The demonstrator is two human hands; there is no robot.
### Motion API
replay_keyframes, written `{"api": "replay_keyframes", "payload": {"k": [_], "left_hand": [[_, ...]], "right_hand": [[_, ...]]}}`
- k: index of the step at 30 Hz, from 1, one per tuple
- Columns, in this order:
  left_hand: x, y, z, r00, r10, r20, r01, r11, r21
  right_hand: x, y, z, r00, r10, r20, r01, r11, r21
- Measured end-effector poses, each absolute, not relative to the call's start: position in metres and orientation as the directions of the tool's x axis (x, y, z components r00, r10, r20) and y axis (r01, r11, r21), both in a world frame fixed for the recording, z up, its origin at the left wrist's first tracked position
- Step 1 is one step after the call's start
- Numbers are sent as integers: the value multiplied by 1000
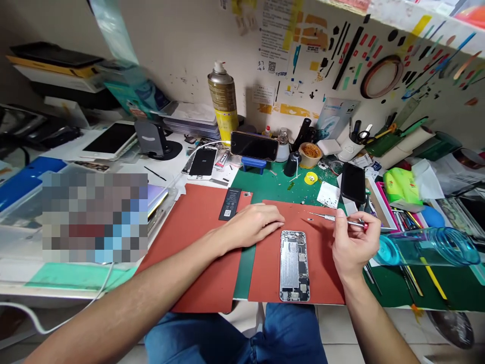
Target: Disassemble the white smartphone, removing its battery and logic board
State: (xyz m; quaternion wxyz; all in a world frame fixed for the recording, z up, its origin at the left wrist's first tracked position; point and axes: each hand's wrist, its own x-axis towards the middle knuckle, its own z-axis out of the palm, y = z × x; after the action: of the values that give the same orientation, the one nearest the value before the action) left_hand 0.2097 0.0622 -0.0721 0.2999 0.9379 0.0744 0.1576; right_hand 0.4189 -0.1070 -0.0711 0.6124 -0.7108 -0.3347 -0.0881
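Your right hand (354, 245) pinches a thin metal screwdriver (333, 218), fingers narrow on the handle, tip pointing left over the red mat (273, 273). Handle end is hidden behind your fingers. Your left hand (252, 224) lies flat, palm down, fingers loosely together, holding nothing, just above-left of the opened phone chassis (294, 265). Chassis lies on the mat near the surface's front edge, between both hands; internals too small to make out. Tiny part (310, 220) by the driver tip, prob. a screw, can't tell. Phone battery (230, 203) sits beyond your left hand. Blue bottle (428, 246) lies on its side at right, covering tools beneath. Left area is pixelated, contents unreadable.
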Motion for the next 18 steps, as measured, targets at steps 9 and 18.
{"api": "replay_keyframes", "payload": {"k": [9, 18], "left_hand": [[241, 61, -64, 947, 180, 267, 45, -895, 444], [271, 64, -76, 942, 178, 285, 122, -971, 204]], "right_hand": [[420, -109, -74, 758, 353, 549, 589, -9, -808], [421, -108, -73, 742, 355, 569, 604, 16, -797]]}}
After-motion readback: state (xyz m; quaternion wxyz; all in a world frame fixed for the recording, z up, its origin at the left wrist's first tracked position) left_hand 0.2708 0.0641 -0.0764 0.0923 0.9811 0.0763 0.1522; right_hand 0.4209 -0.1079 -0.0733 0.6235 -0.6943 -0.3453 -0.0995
